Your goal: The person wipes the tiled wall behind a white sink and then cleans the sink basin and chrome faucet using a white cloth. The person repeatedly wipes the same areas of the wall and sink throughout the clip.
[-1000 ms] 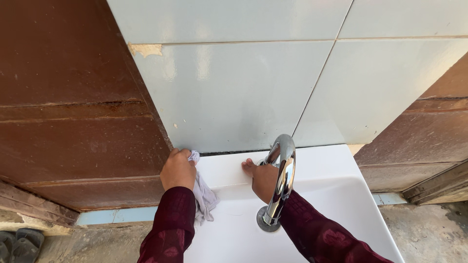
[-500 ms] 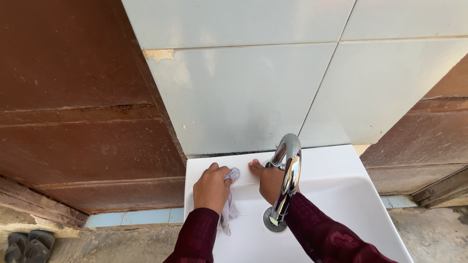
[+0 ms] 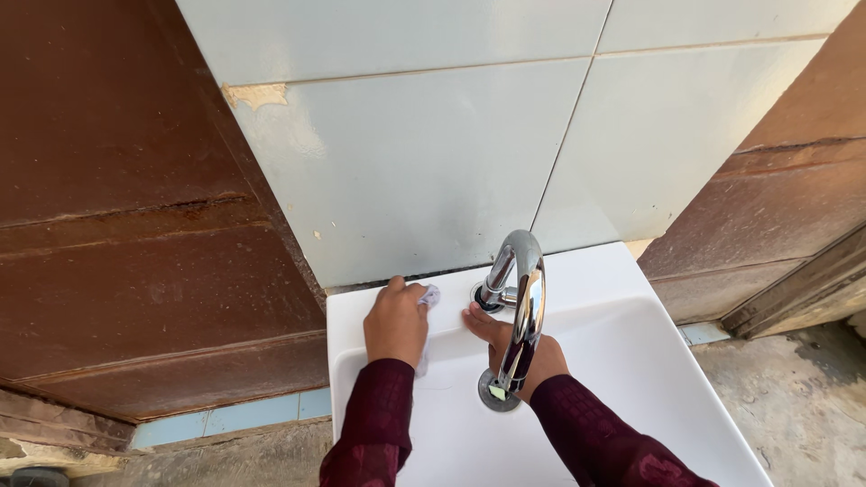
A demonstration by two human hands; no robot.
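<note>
Nearest the camera, two dark maroon sleeves (image 3: 374, 424) enter from 6 o'clock over the white basin (image 3: 631, 361). Right hand (image 3: 514, 347) lies flat and open on the basin deck, partly hidden behind the chrome tap (image 3: 523, 311), fingers pointing toward 11 o'clock at the tap base. Left hand (image 3: 395, 320), at 9 o'clock from the tap, is closed on a small pale cloth (image 3: 428, 298) pressed to the back ledge, touching the basin near the wall joint. Risks, as judged: the cloth hand could knock against the tap base just beside it; a wet, glossy deck could let the bracing right hand slip; the bunched cloth could slide out and drop into the bowl. Farther back, the pale tiled wall (image 3: 406, 171) shows a chipped patch at 10 o'clock; rubbing there could loosen more.
</note>
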